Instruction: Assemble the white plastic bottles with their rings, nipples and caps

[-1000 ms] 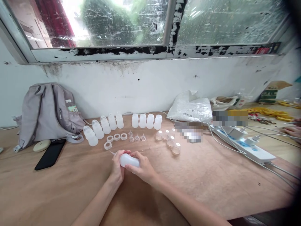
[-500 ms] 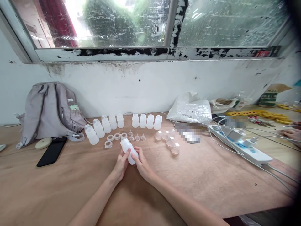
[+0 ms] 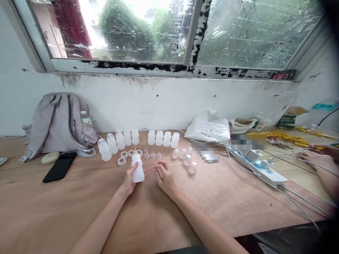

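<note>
A frosted white baby bottle stands nearly upright in my left hand, thumb across its front. A nipple appears to top it, partly lost against the rings behind. My right hand is open just right of the bottle, apart from it, its fingers loosely bent and holding nothing. Beyond my hands lie several white collar rings and several clear nipples. Several clear dome caps rest farther right. At the back left is a row of capped bottles; several topless bottles stand right of them.
A grey backpack, a black phone and a round cream case are at left. Right are a white plastic bag and a power strip with trailing cables. Another person's hand works at far right.
My right hand has let go of the bottle and moved right. My left hand keeps the bottle, now more upright and slightly left. The view has shifted a little to the right.
</note>
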Tool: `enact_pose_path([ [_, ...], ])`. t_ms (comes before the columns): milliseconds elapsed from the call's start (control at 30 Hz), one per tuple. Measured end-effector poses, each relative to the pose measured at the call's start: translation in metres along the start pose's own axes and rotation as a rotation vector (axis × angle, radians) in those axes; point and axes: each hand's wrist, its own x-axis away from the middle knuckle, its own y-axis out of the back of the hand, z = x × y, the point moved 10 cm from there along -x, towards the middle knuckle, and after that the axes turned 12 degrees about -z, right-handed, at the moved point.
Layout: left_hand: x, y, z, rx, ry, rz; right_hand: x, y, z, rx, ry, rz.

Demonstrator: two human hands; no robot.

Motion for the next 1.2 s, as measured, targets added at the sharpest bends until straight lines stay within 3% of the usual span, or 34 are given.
enact_pose_path([
  [200,0.002,0.001,-0.001,-0.08,-0.014,-0.006,-0.007,0.062,-0.052,0.468,0.031,-0.156],
  [333,0.002,-0.002,0.0,-0.133,-0.04,0.002,-0.002,0.118,-0.105,0.601,-0.307,-0.338],
  [433,0.004,-0.005,-0.002,-0.209,-0.123,0.02,0.009,0.131,-0.134,0.41,-0.56,-0.388],
  [567,0.007,-0.012,-0.005,-0.34,-0.285,0.058,0.0,0.118,-0.125,0.051,-0.568,-0.426],
  [733,0.015,-0.027,-0.004,-0.565,-0.465,0.161,-0.027,0.081,-0.099,-0.209,-0.595,-0.357],
  [900,0.017,-0.031,-0.006,-0.674,-0.547,0.184,-0.058,0.05,-0.066,-0.335,-0.535,-0.347],
  [1000,0.018,-0.033,-0.007,-0.703,-0.554,0.2,-0.064,0.034,-0.049,-0.347,-0.505,-0.338],
  [1067,0.018,-0.034,-0.006,-0.715,-0.547,0.206,-0.06,0.02,-0.04,-0.36,-0.491,-0.286],
  [1200,0.021,-0.035,-0.002,-0.755,-0.495,0.226,-0.039,-0.011,-0.027,-0.38,-0.444,-0.046],
])
